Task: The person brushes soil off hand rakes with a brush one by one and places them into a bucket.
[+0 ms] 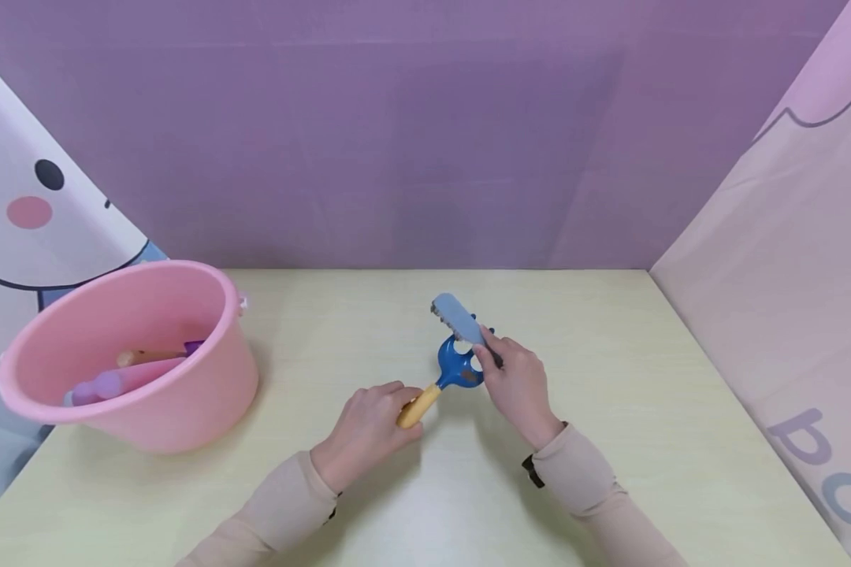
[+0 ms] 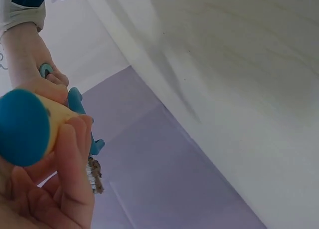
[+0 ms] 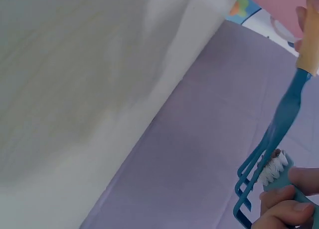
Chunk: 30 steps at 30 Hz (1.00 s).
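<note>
In the head view my left hand (image 1: pixel 369 429) grips the yellow handle (image 1: pixel 420 405) of a small hand rake. Its blue head (image 1: pixel 452 367) points away from me, with openings between the tines and a brown smear on it. My right hand (image 1: pixel 519 379) pinches a light blue scrub brush (image 1: pixel 461 317), which overlaps the tines from above. The right wrist view shows the brush's white bristles (image 3: pixel 274 170) right against the bent tines (image 3: pixel 243 181), with brown dirt at their tips. Up close in the left wrist view is the handle's round blue end cap (image 2: pixel 24 128).
At the left of the pale wooden table (image 1: pixel 312 323) stands a pink bucket (image 1: pixel 184 417). Inside it lie purple and pink items (image 1: pixel 109 384) and a tan stick-like handle (image 1: pixel 149 357). A purple wall (image 1: pixel 397 142) rises behind the table; a printed panel (image 1: pixel 808 299) borders the right.
</note>
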{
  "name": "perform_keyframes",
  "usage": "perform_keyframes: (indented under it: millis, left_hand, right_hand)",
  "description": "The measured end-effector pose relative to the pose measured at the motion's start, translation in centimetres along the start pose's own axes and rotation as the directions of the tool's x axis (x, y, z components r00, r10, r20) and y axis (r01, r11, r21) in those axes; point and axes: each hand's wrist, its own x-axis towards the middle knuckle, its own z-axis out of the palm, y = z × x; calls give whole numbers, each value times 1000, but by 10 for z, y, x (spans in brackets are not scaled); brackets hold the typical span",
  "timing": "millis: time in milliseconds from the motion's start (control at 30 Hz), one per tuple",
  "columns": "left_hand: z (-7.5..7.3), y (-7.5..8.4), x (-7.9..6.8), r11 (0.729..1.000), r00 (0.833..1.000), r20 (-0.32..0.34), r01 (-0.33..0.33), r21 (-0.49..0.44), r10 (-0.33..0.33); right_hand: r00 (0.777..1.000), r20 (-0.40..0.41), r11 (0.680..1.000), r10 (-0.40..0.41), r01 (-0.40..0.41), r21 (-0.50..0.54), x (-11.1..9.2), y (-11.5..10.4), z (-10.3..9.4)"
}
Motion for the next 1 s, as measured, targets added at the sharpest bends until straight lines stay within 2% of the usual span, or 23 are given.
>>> perform_keyframes:
  millis: [200, 333, 467, 633, 800, 1000]
  left_hand:
    - [-2, -1, 0, 998, 998, 30, 53, -35, -52]
    - [-6, -2, -2, 995, 995, 37, 95, -37, -93]
    - [-9, -5, -5, 991, 991, 25, 131, -29, -130]
    - [-13, -9, -7, 989, 988, -15, 151, -6, -151]
    - [-15, -13, -9, 992, 991, -66, 118, 44, -115]
    - [-10, -16, -13, 990, 991, -137, 22, 137, -4]
  right_hand:
    - [1000, 8, 999, 2, -2, 34, -3, 3, -5]
    - [997, -6, 996, -82, 82, -33, -9, 6, -13]
    - [983, -18, 978, -185, 182, -107, -17, 9, -23]
    - [971, 14, 957, -240, 239, -163, -26, 12, -37]
    - [961, 76, 938, -264, 275, -211, -31, 12, -40]
    - [955, 177, 920, -238, 280, -275, -34, 9, -42]
